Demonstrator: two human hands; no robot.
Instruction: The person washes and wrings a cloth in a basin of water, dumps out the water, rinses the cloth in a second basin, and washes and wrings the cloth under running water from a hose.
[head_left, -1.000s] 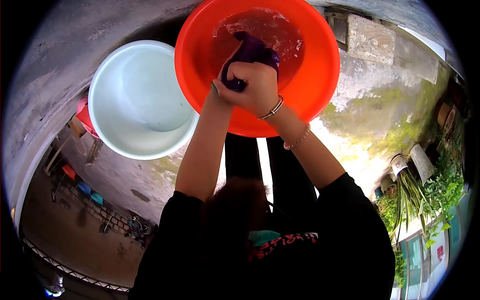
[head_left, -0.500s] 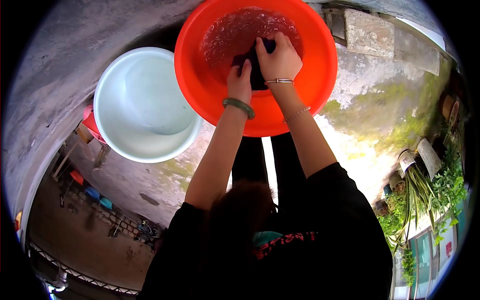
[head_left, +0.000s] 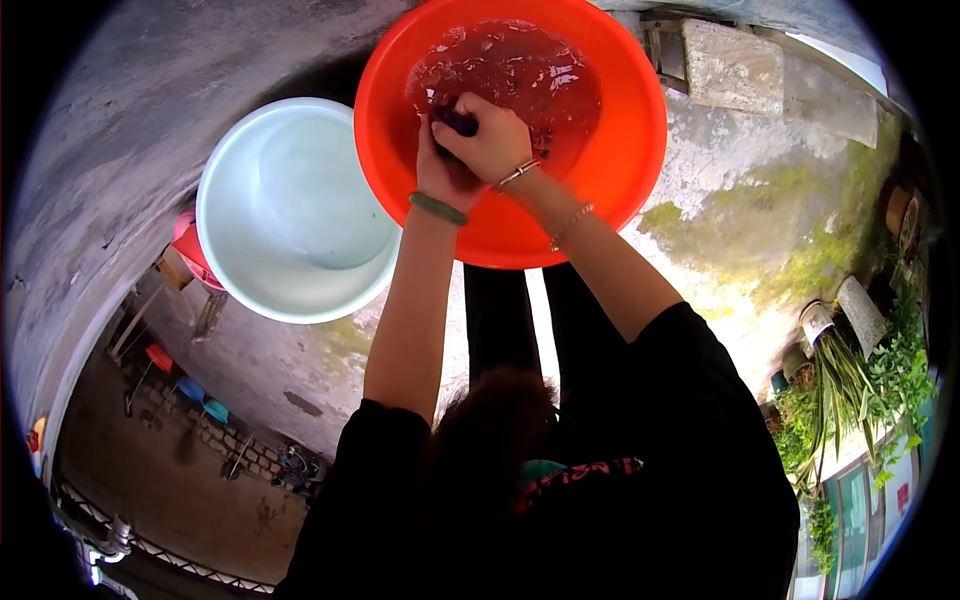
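Observation:
Both hands are together over the left part of an orange-red basin [head_left: 630, 150] that holds rippling, dark-tinted water [head_left: 530, 70]. My left hand [head_left: 440, 165], with a green bangle at the wrist, is closed round a dark, wet cloth [head_left: 456, 121]. From the right, my right hand [head_left: 492, 137] closes on the same cloth, its thumb and fingers pressed against the left hand. Only a small bunched piece of the cloth shows between the fingers; the rest is hidden in the hands.
A pale blue basin [head_left: 300, 200] with clear liquid stands just left of the orange-red one. Behind it shows a red plastic object [head_left: 192, 250]. A stone slab [head_left: 735, 65] lies at the upper right, and potted plants [head_left: 850, 370] line the right side.
Both hands have moved left and closer together with the cloth. The cloth is now bunched small between them, where earlier it hung lower and spread wider.

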